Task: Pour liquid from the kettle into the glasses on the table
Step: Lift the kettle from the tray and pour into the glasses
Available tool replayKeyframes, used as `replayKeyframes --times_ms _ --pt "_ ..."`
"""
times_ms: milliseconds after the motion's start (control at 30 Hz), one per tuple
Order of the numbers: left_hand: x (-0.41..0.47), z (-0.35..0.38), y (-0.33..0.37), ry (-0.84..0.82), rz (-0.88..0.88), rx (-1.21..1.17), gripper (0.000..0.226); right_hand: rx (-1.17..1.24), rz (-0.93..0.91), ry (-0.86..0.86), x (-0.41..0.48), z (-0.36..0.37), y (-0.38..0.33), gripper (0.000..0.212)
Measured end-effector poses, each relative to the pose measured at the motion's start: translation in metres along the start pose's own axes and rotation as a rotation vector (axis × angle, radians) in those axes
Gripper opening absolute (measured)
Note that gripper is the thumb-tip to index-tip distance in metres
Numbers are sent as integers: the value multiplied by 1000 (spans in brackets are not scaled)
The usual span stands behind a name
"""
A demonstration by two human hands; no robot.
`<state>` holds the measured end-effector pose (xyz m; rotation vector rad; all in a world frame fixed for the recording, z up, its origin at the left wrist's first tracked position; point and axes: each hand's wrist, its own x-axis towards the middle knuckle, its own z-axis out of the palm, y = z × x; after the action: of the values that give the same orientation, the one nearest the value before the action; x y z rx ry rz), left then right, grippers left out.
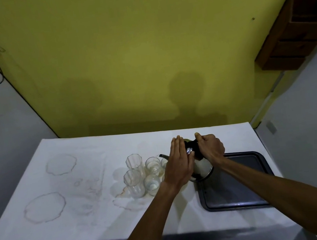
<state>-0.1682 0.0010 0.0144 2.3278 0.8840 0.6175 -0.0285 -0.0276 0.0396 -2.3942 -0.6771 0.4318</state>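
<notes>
A steel kettle with a black handle is tilted to the left, its thin spout over a cluster of several clear glasses on the white tablecloth. My right hand is shut on the kettle's black handle. Flat against the kettle's lid and left side lies my left hand, fingers straight and together. A short glass under the spout holds some pale liquid. My left hand hides one or two glasses behind it.
A dark metal tray lies on the table's right side, partly under the kettle. The white cloth carries brown ring stains at the left and around the glasses. A yellow wall stands behind the table, with a wooden rack at upper right.
</notes>
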Motion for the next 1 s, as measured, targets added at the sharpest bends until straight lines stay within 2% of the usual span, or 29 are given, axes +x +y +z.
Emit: replayKeyframes --times_ms 200,1000 --pt "-2 3 -1 -6 -14 -5 84 -11 -5 -8 0 -1 0 54" --pt "-2 1 1 -28 13 75 72 -33 -34 -6 1 -9 -3 53"
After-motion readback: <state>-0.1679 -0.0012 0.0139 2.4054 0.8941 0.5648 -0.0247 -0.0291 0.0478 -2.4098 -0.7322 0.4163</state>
